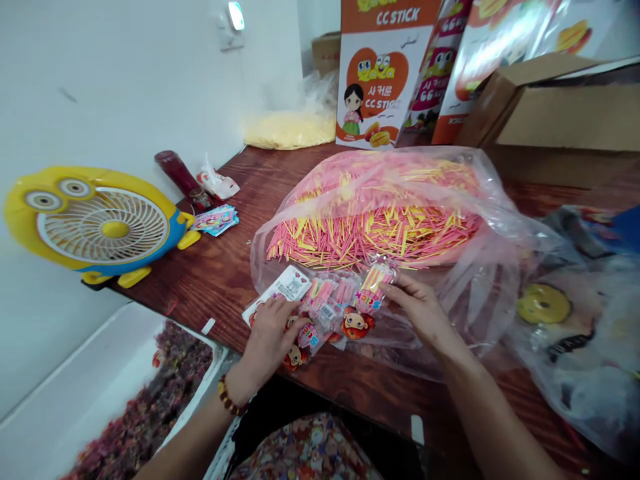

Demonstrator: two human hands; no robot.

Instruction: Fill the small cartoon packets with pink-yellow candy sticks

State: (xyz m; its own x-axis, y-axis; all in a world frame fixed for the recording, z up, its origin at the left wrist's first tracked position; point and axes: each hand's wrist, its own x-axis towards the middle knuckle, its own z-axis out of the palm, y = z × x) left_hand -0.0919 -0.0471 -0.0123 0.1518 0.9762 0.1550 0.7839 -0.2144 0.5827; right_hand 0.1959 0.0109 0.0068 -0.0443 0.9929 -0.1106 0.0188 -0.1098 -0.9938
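In my right hand (pixel 420 307) is a small clear packet (pixel 376 283) of pink and yellow sticks, pinched near its upper right edge. A cartoon head with red hair is at the packet's lower end. My left hand (pixel 270 337) curls over similar packets (pixel 307 337) at the table's front edge, its fingertips partly hidden. Beside it lies a white printed card (pixel 291 285). More filled packets (pixel 323 293) overlap between my hands. Just behind them, a large clear plastic bag (pixel 493 173) lies open, heaped with loose pink and yellow sticks (pixel 345 233).
A yellow minion-shaped fan (pixel 115 230) stands at left, near a dark red bottle (pixel 175 170) and a stack of cards (pixel 216 220). Printed cartons (pixel 375 80) and an open cardboard box (pixel 565 120) stand behind. A white bin (pixel 45 373) with dark reddish material sits below left.
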